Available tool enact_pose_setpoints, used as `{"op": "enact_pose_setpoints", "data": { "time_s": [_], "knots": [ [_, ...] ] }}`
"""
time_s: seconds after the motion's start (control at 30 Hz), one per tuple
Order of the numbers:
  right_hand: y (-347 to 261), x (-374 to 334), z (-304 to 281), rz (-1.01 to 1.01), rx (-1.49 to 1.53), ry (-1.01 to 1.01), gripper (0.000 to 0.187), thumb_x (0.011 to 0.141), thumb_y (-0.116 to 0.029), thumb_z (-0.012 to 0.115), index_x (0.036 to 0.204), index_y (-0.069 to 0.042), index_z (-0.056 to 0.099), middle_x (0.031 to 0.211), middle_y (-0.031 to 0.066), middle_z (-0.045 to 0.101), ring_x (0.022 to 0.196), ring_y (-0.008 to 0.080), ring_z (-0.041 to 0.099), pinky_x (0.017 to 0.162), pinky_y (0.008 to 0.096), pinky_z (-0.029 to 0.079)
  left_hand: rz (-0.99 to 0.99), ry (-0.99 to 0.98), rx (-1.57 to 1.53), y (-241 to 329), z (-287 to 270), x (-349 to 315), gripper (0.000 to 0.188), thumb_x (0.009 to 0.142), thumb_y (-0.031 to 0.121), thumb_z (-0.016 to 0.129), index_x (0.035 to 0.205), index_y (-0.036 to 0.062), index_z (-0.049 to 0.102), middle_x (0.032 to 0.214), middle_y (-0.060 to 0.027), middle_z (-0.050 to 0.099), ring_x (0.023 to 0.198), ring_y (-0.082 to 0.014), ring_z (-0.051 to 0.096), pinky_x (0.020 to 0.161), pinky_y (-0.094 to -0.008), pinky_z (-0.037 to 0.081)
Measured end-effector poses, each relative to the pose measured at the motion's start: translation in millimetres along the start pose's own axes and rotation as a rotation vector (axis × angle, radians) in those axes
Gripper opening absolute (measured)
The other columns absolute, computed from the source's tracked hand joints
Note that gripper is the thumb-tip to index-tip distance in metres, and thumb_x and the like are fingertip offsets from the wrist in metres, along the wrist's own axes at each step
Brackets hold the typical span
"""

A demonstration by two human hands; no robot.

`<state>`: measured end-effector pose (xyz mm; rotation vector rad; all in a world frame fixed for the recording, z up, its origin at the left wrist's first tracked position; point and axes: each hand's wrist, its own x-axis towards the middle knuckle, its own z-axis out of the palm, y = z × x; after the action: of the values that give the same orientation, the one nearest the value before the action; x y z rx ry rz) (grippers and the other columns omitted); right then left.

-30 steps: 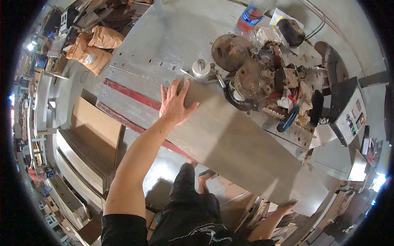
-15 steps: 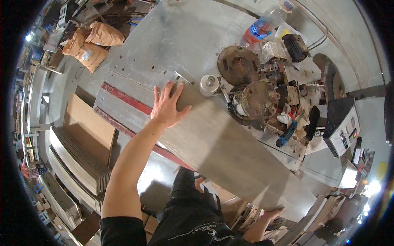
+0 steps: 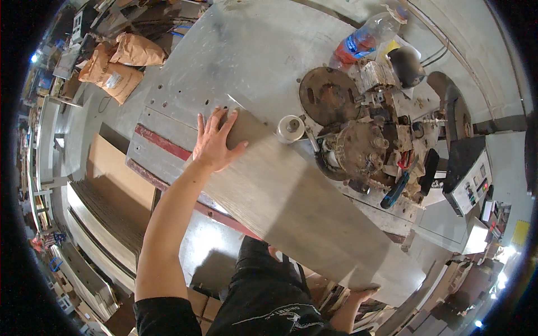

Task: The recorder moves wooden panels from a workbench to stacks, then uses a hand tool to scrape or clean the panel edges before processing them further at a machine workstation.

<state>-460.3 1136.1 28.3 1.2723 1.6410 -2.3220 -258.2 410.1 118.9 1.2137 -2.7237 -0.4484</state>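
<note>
A long grey-brown wooden board lies slantwise across the metal machine table, its near right end reaching past the table edge. On its far left end rests my left hand, fingers spread over the surface. My right hand is at the board's near edge toward the right end, holding it there; part of the fingers is hidden. Beside the board's far edge stands a small round metal roller. A thin metal strip shows just beyond the board's left end.
Greasy machine parts, a blue-handled knife and a bottle of red liquid occupy the table's right side. A control box stands farther right. Stacked boards and paper sacks are at the left.
The board has slid a little to the left past the roller, with my left hand moving along on it. My right hand has stayed at its near edge. The view has shifted slightly.
</note>
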Motion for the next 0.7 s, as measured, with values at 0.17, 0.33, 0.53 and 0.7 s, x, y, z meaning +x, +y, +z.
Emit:
{"op": "enact_pose_setpoints", "data": {
  "time_s": [0.17,0.33,0.53,0.7],
  "knots": [
    [14.6,-6.2,-10.6,-0.153,-0.207,0.006,0.077,0.097,-0.068,0.044,0.158,-0.023,0.032,0.16,0.0064,0.037,0.142,0.0329,0.04,0.114,0.0565,0.037,0.025,0.016,0.007,-16.9,-3.5,11.8,0.086,0.081,0.039,0.078,0.155,0.0159,0.039,0.155,-0.0163,0.035,0.151,-0.0351,0.024,0.125,-0.061,0.01],
    [44.3,8.9,-44.3,-0.463,-0.77,-0.016,0.078,0.097,-0.067,0.042,0.159,-0.021,0.031,0.16,0.006,0.037,0.142,0.0325,0.039,0.115,0.0546,0.036,0.04,0.004,0.026,-32.6,-7.0,22.9,0.085,0.082,0.038,0.078,0.155,0.0156,0.039,0.155,-0.0167,0.035,0.151,-0.035,0.024,0.126,-0.0597,0.009],
    [57.5,-23.2,-18.4,-0.112,-0.137,0.024,0.087,0.095,-0.066,0.044,0.163,-0.018,0.02,0.168,0.0107,0.018,0.152,0.0361,0.023,0.119,0.0593,0.028,0.062,0.04,0.05,-56.1,-13.7,31.5,0.079,0.085,0.043,0.075,0.153,0.016,0.042,0.153,-0.0142,0.037,0.151,-0.0319,0.024,0.125,-0.06,0.009],
    [65.8,-67.9,7.3,-0.038,0.004,0.028,0.078,0.099,-0.065,0.034,0.163,-0.023,0.02,0.168,0.0079,0.02,0.15,0.035,0.027,0.114,0.0614,0.036,0.076,0.033,0.055,-70.1,-14.4,49.3,0.08,0.085,0.042,0.074,0.154,0.0164,0.041,0.156,-0.0145,0.035,0.152,-0.0324,0.023,0.125,-0.0603,0.008]
  ]
}}
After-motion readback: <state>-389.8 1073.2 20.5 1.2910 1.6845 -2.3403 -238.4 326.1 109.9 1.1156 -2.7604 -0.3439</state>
